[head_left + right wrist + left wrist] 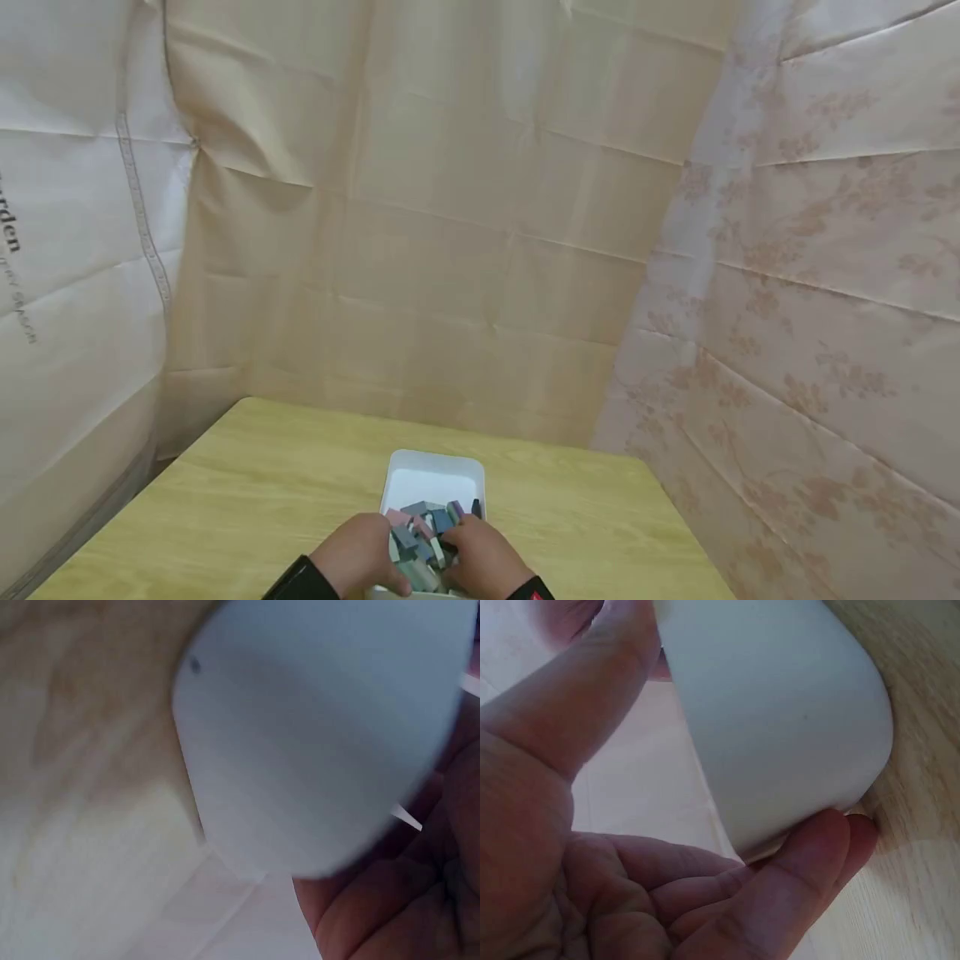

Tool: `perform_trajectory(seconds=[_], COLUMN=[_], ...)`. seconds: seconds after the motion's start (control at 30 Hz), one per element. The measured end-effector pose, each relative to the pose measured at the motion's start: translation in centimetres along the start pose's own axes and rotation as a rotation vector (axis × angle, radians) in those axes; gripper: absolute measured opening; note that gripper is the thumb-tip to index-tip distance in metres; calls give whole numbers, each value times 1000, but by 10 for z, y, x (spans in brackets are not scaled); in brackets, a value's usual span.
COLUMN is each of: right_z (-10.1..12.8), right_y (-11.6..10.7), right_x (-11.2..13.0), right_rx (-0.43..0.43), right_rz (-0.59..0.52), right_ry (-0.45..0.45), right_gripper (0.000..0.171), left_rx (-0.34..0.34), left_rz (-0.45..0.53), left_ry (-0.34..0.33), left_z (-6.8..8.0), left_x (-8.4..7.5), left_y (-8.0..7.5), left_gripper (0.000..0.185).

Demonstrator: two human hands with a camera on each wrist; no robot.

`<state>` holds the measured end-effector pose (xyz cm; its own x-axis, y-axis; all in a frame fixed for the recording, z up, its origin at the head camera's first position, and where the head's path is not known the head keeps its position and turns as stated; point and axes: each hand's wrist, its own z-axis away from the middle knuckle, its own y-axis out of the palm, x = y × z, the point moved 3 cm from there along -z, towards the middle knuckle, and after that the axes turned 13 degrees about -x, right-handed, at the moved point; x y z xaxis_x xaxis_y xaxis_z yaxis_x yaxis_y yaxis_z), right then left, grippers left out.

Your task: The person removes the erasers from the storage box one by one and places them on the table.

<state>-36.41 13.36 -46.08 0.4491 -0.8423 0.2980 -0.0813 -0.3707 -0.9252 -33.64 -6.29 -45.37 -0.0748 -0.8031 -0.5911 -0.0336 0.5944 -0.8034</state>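
Note:
A white tray point(437, 465) with rounded corners stands near the front of the table, its near part heaped with small blue, grey, green and pink blocks point(420, 542). My left hand point(363, 550) holds the tray's near left corner. In the left wrist view its thumb reaches the rim, and the fingertips point(817, 840) press the outer wall. Over the right rim comes my right hand point(483, 554), its fingers down among the blocks at that side. The right wrist view has its palm point(390, 907) against the tray wall point(300, 750); the fingertips are hidden behind it.
The tray sits on a yellow wood-grain table point(300, 467). Behind it hangs a beige cloth point(450, 250). A white printed sheet point(75, 250) hangs at the left, and a floral sheet point(810, 317) closes off the right side.

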Motion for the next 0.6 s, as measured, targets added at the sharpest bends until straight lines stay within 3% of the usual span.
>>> perform_trajectory(seconds=[0.3,0.43,0.6], right_z=[2,-2,-4], right_y=[3,-3,-2], right_x=[15,11,5], right_rx=[-154,-91,-33], right_rz=[60,57,26], right_ry=[-78,-25,76], right_gripper=[8,6,20], left_rx=[10,11,14], left_rz=[-14,4,-10], left_ry=[17,26,16], left_z=[0,-3,-1], left_x=[3,-3,-8], left_y=[-6,-9,-13], left_gripper=[42,44,44])
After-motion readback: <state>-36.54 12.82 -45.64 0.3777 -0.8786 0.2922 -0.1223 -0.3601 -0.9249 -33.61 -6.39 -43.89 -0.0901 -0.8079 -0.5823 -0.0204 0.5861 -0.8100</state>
